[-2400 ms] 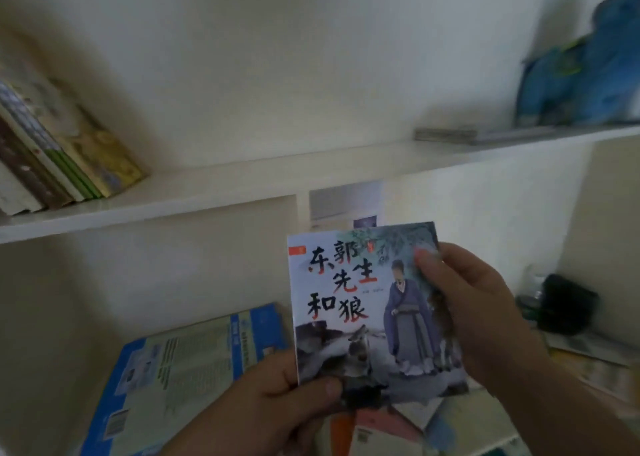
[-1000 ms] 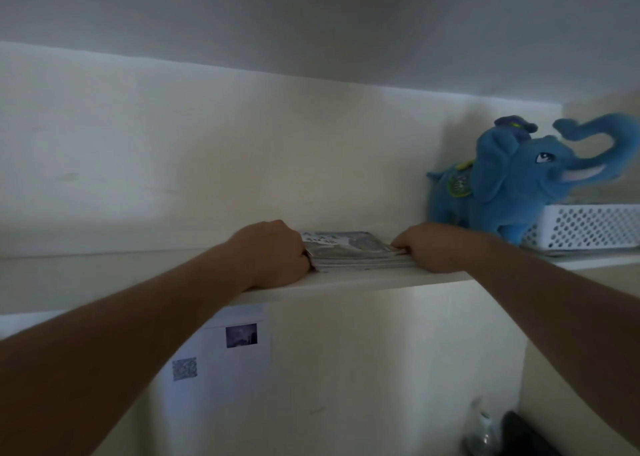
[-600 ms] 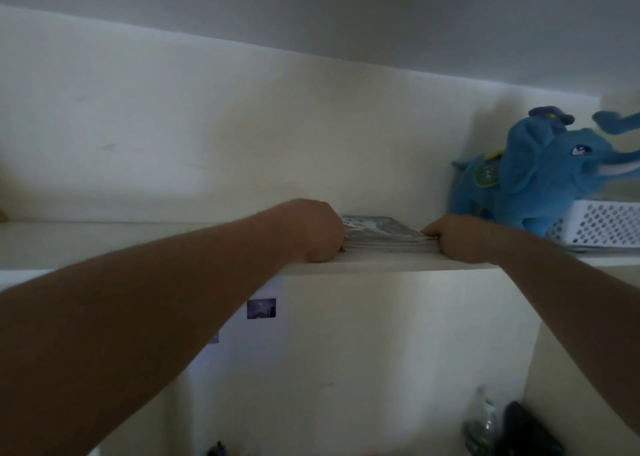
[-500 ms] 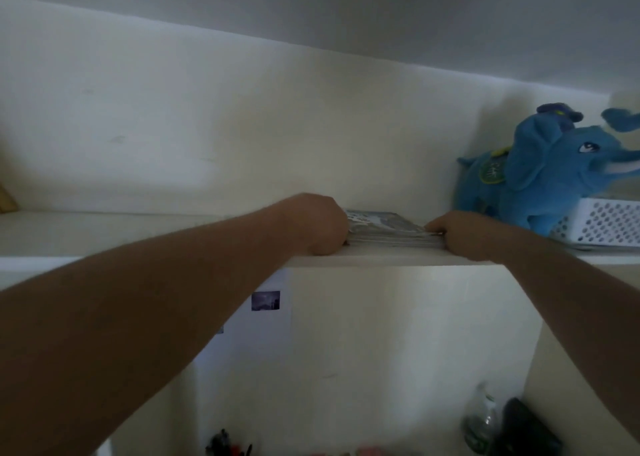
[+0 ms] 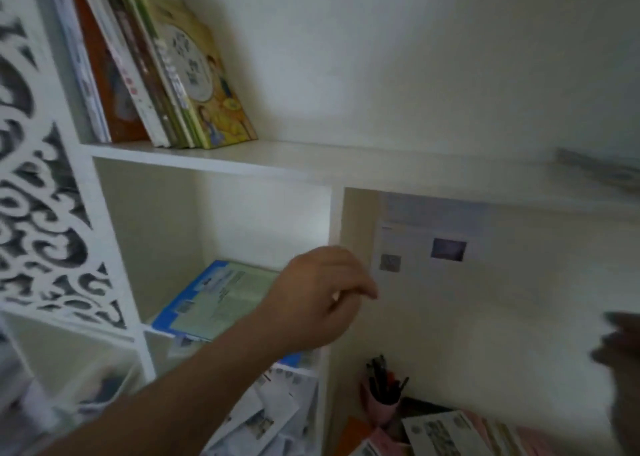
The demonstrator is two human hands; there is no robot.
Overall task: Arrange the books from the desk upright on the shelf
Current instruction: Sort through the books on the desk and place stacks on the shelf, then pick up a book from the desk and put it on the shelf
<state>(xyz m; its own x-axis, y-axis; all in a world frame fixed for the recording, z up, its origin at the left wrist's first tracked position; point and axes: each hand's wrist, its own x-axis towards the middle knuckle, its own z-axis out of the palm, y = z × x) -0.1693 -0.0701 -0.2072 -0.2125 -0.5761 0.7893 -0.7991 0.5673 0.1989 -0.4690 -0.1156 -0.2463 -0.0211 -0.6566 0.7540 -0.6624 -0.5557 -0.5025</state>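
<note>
The left hand (image 5: pixel 318 296) hangs in mid-air in front of the shelf unit, fingers loosely curled and relaxed, holding nothing. The right hand (image 5: pixel 616 348) is just a dark blur at the right edge, so there is no telling how its fingers lie. Up on the shelf (image 5: pixel 346 164), well above and left of the left hand, a row of books (image 5: pixel 162 71) stands at the far left end, spines down on the board and long axes running upward, all leaning left against the carved white side panel (image 5: pixel 38 185). The front one shows a yellow-green illustrated cover. At the far right end of the same shelf a flat grey stack of books (image 5: pixel 602 170) lies on its side, blurred, above the right hand. In the cubby below, just behind the left hand, a blue-edged booklet (image 5: pixel 221 299) rests tilted. Lower right, a pink pen cup (image 5: pixel 382 400) holds dark pens, beside loose books on the desk (image 5: pixel 446 435). A paper sheet (image 5: pixel 426 247) is stuck on the wall.
</note>
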